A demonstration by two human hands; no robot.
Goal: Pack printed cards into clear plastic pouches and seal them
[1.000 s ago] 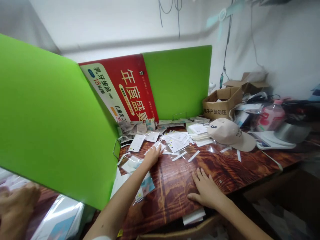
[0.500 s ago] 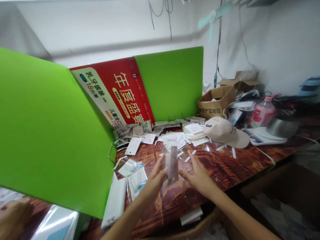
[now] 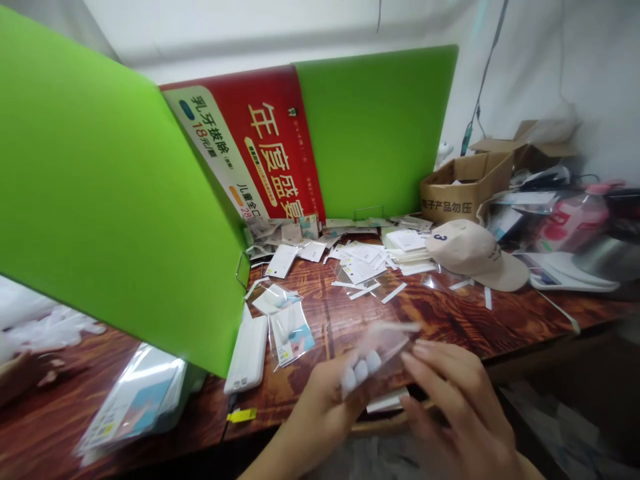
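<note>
Both my hands meet low in the head view, near the table's front edge. My left hand (image 3: 330, 400) is closed on a clear plastic sleeve (image 3: 387, 343), its fingertips showing through the film. My right hand (image 3: 460, 400) touches the sleeve's right side with bent fingers. The sleeve has a white strip along its top edge and is blurred by motion. Beyond the hands, several white cards and clear sleeves (image 3: 360, 263) lie scattered on the wooden table (image 3: 450, 320).
A green divider (image 3: 100, 200) stands at left, a red poster (image 3: 260, 153) and a second green panel (image 3: 380, 133) at the back. A beige cap (image 3: 473, 253), a cardboard box (image 3: 460, 190), a pink bottle and a metal bowl are at right. A white slab (image 3: 247, 353) lies by the divider.
My left hand took a clear sleeve from the pile and both hands drew back with it toward the table's front edge. The camera has tilted down and to the left.
</note>
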